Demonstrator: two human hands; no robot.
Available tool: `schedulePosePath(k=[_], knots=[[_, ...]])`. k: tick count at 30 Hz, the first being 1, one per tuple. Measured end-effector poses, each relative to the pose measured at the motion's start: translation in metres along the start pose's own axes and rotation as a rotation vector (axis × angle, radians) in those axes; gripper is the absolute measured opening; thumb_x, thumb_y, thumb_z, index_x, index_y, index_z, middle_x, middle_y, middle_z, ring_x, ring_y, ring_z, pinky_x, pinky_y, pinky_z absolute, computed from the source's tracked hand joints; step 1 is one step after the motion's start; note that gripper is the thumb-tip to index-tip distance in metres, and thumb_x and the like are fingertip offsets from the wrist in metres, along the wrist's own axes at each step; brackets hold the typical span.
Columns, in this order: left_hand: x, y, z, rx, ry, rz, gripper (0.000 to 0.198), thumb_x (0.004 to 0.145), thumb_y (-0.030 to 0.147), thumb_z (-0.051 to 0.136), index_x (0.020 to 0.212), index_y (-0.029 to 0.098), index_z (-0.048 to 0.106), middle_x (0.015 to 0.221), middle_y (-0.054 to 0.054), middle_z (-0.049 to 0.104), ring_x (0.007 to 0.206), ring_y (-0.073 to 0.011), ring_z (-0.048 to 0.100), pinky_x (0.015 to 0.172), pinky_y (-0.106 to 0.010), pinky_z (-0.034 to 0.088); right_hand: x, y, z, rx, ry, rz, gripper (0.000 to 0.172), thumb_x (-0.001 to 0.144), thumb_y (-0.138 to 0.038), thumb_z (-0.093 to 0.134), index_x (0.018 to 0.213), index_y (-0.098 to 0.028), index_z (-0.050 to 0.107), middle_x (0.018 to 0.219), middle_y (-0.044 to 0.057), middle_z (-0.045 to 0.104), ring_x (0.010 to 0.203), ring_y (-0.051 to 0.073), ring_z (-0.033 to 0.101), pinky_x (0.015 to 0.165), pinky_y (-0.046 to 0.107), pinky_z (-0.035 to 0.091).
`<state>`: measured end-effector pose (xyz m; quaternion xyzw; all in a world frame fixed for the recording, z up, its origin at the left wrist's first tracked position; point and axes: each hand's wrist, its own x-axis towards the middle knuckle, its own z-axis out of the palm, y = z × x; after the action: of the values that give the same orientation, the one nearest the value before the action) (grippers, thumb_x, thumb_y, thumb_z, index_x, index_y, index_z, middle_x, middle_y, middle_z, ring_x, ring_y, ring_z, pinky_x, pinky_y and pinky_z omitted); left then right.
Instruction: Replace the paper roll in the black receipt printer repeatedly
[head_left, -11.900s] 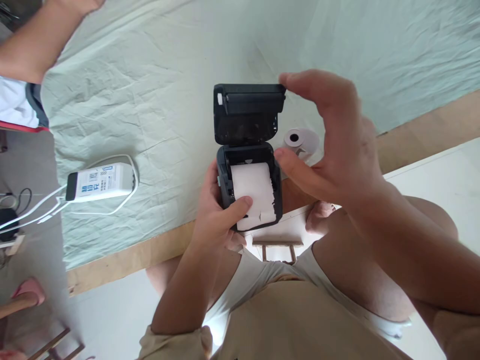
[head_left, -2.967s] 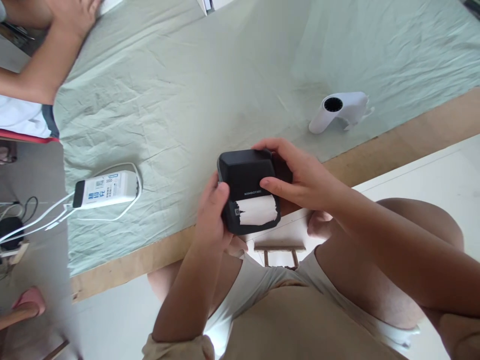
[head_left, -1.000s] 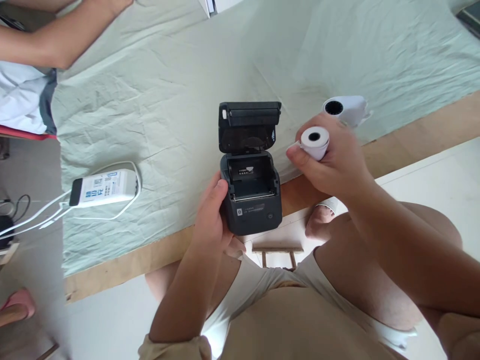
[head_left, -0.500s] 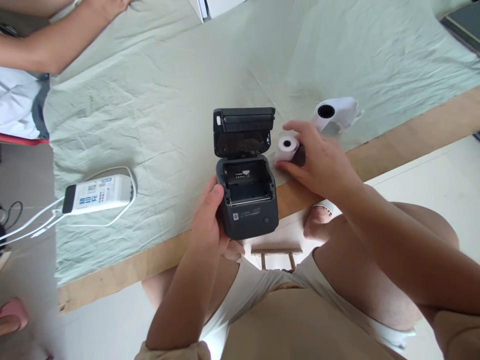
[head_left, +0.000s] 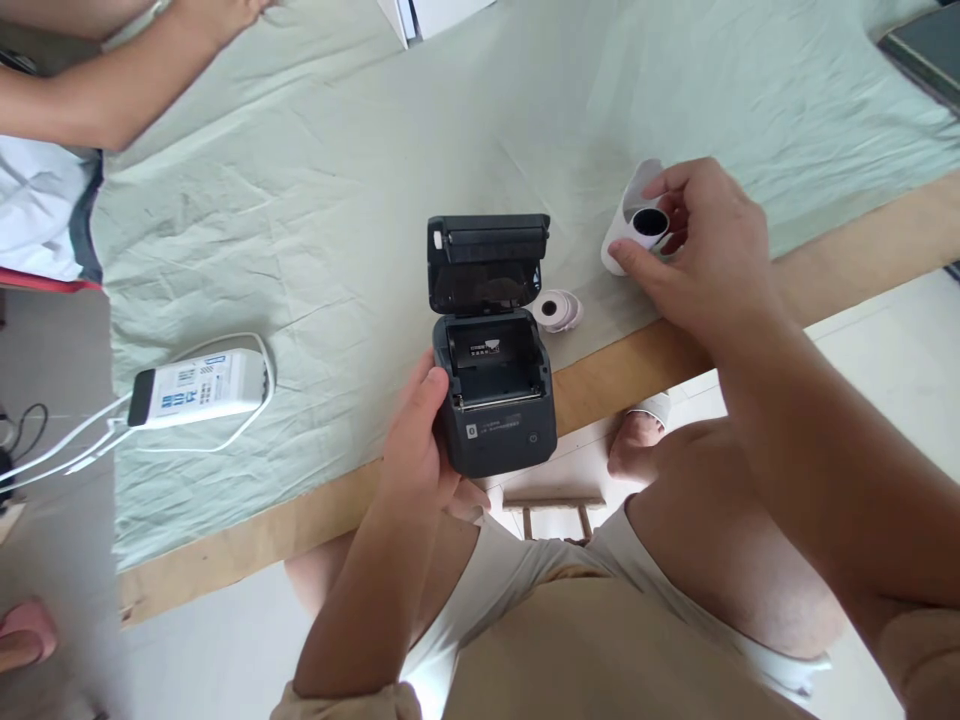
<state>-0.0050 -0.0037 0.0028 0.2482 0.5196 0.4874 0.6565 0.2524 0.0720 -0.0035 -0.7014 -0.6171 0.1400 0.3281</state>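
Observation:
A dark label printer (head_left: 502, 440) has its lid raised, and its paper bay shows inside. My left hand (head_left: 417, 430) grips the printer's left side, thumb on the edge. To the right, my right hand (head_left: 705, 235) is closed round a larger white paper roll (head_left: 616, 245) with a black core, thumb on the near side and fingers partly hidden behind. A smaller white roll (head_left: 551, 310) rests on the cloth just right of the printer, with a bit of its paper loose.
A white power strip (head_left: 206, 385) with white cables lies on the green cloth (head_left: 322, 200) at the left. Another person's arm (head_left: 142, 80) rests at the upper left. White box at the top (head_left: 450, 12); dark object (head_left: 926, 50) at the upper right.
My right hand has let go of the small roll, moved right and away from me, and taken hold of the larger roll. The small roll now sits closer to the printer. My left hand has stayed put.

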Motion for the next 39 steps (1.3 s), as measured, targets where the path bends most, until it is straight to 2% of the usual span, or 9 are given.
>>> schedulePosePath(k=[5,9,13,17,24,28,32,36,39], knots=[[-0.001,-0.001,-0.002,-0.004,-0.02,0.011,0.037,0.087,0.052,0.081,0.108,0.023,0.077,0.095,-0.003,0.081,0.1,-0.0291,0.081,0.084,-0.041,0.069,-0.007,0.003,0.006,0.119,-0.087,-0.041,0.034,0.083,-0.021,0.065,0.116,-0.031,0.059,0.111,0.004,0.074,0.085,0.02,0.068,0.086,0.044,0.06],[-0.001,-0.005,-0.004,0.029,-0.042,0.02,0.041,0.088,0.058,0.081,0.109,0.023,0.075,0.108,-0.008,0.084,0.111,-0.0333,0.081,0.083,-0.041,0.07,-0.012,0.004,0.007,0.103,-0.054,-0.072,0.034,0.082,-0.025,0.069,0.115,-0.031,0.063,0.111,0.002,0.075,0.077,0.018,0.065,0.083,0.042,0.06],[-0.001,-0.004,-0.002,0.062,-0.072,0.017,0.042,0.087,0.06,0.083,0.105,0.023,0.074,0.115,-0.009,0.084,0.121,-0.0368,0.078,0.089,-0.043,0.069,-0.024,-0.003,0.004,0.21,0.009,-0.096,0.034,0.09,-0.024,0.061,0.123,-0.033,0.062,0.115,0.004,0.073,0.088,0.021,0.067,0.082,0.04,0.06],[-0.001,-0.002,-0.001,0.064,-0.076,-0.015,0.043,0.088,0.062,0.081,0.107,0.024,0.073,0.113,-0.009,0.084,0.123,-0.0379,0.077,0.089,-0.044,0.07,-0.033,-0.002,0.005,0.234,0.009,-0.18,0.032,0.102,-0.026,0.047,0.131,-0.034,0.057,0.133,0.009,0.066,0.106,0.025,0.069,0.078,0.039,0.06],[-0.001,-0.004,-0.003,0.038,-0.075,0.012,0.048,0.086,0.065,0.082,0.107,0.023,0.074,0.108,-0.009,0.084,0.113,-0.0364,0.08,0.083,-0.042,0.071,-0.021,0.008,0.008,0.11,0.021,-0.111,0.054,0.091,-0.014,0.054,0.142,-0.029,0.044,0.122,0.009,0.072,0.099,0.025,0.067,0.094,0.044,0.054],[-0.001,-0.003,-0.002,0.033,-0.072,-0.011,0.044,0.086,0.061,0.083,0.107,0.023,0.074,0.102,-0.008,0.083,0.112,-0.0351,0.081,0.081,-0.041,0.07,-0.018,0.007,0.006,0.015,-0.055,-0.056,0.047,0.092,-0.02,0.06,0.138,-0.025,0.053,0.125,0.012,0.072,0.09,0.024,0.067,0.09,0.044,0.055],[-0.001,-0.004,-0.003,0.019,-0.043,-0.017,0.041,0.09,0.06,0.079,0.108,0.024,0.072,0.105,-0.007,0.083,0.108,-0.0328,0.081,0.082,-0.041,0.07,-0.015,0.011,0.006,-0.084,0.009,-0.093,0.042,0.089,-0.033,0.072,0.129,-0.026,0.065,0.13,0.015,0.068,0.103,0.027,0.069,0.096,0.048,0.056],[-0.001,-0.005,-0.003,0.015,-0.041,-0.008,0.043,0.088,0.06,0.08,0.11,0.024,0.073,0.106,-0.007,0.083,0.11,-0.0334,0.081,0.084,-0.044,0.07,-0.014,0.016,0.005,0.013,-0.004,-0.08,0.047,0.086,-0.025,0.068,0.133,-0.03,0.061,0.122,0.009,0.072,0.101,0.025,0.069,0.092,0.046,0.059],[-0.001,-0.003,-0.003,0.013,-0.026,-0.02,0.041,0.088,0.059,0.08,0.109,0.024,0.073,0.107,-0.008,0.083,0.109,-0.0337,0.081,0.083,-0.044,0.071,-0.014,0.015,0.005,-0.011,-0.007,-0.071,0.044,0.087,-0.023,0.066,0.131,-0.03,0.064,0.13,0.011,0.071,0.099,0.025,0.069,0.093,0.047,0.058]])
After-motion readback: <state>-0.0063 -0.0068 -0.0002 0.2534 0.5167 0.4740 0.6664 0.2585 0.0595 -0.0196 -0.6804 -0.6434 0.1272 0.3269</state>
